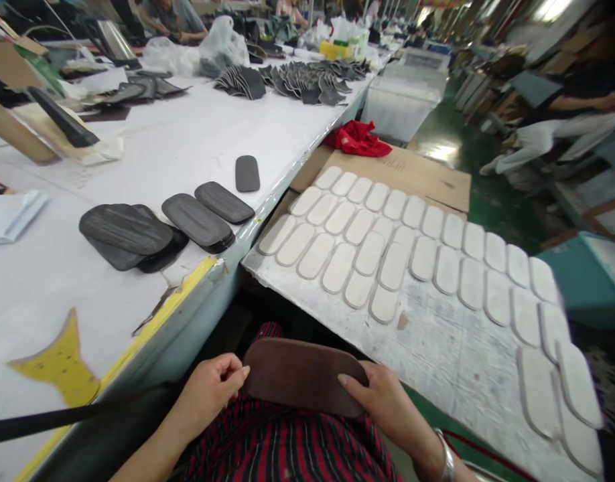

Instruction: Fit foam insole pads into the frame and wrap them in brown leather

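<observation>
A dark brown oval piece (305, 376) is held flat above my lap, long side across. My left hand (214, 388) pinches its left end between thumb and curled fingers. At the right end, my right hand (380, 395) grips it with the thumb on top and the fingers underneath. On the white table to the left lie stacked dark oval pieces (126, 234), a second stack (197, 219), another dark piece (224, 202) and a small one (248, 173). Rows of pale oval pieces (338, 268) cover much of the board (438, 355) at the right.
A red cloth (358, 138) rests on cardboard (428, 177) behind the board. Curved dark pieces (307, 82) and plastic bags (222, 47) are at the table's far end. A yellow cutout (66, 361) is stuck at the near left. A seated person (569, 127) is at the right.
</observation>
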`<control>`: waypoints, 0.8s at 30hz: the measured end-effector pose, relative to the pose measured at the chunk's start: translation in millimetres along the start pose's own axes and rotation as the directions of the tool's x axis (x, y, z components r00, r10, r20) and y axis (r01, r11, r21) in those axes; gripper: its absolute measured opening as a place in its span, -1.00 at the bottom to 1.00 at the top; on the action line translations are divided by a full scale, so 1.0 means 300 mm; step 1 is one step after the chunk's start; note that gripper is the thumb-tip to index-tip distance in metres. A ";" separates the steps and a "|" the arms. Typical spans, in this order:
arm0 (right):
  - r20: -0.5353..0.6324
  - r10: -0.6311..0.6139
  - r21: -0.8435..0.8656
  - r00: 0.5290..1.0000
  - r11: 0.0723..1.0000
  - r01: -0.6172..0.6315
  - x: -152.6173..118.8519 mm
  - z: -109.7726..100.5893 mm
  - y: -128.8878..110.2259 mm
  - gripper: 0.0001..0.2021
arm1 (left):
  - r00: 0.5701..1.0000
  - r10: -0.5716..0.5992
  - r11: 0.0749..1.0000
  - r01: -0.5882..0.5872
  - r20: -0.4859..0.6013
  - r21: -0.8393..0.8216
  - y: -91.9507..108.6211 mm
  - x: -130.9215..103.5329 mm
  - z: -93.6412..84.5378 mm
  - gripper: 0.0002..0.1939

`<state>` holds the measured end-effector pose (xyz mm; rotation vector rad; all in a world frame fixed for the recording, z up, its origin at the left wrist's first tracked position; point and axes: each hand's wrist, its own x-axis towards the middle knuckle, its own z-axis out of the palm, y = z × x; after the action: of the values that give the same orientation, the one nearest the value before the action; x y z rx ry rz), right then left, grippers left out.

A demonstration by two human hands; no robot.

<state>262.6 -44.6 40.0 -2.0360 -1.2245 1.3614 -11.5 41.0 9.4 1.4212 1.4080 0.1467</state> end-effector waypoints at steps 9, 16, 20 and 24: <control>-0.047 -0.053 -0.116 0.997 0.992 0.048 -0.004 0.005 0.002 -0.78 | 0.911 0.383 0.813 -0.256 -0.151 0.523 0.024 -0.004 -0.010 -0.85; -0.028 -0.099 -0.157 0.995 0.983 0.094 0.000 -0.004 0.017 -0.79 | 0.626 0.746 0.405 -0.698 0.228 0.591 0.138 0.007 0.125 -0.77; -0.041 -0.122 -0.277 0.992 0.955 0.106 -0.027 0.007 -0.025 -0.78 | 0.630 0.707 0.368 -0.716 0.322 0.593 0.149 0.028 0.161 -0.56; 0.051 -0.214 -0.330 0.975 0.918 0.219 -0.057 -0.001 -0.060 -0.78 | 0.633 0.709 0.361 -0.704 0.311 0.611 0.135 0.036 0.158 -0.57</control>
<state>252.6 -49.1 62.3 -2.0280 -1.7307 1.1249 51.2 33.8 12.8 2.6473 0.7195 0.1816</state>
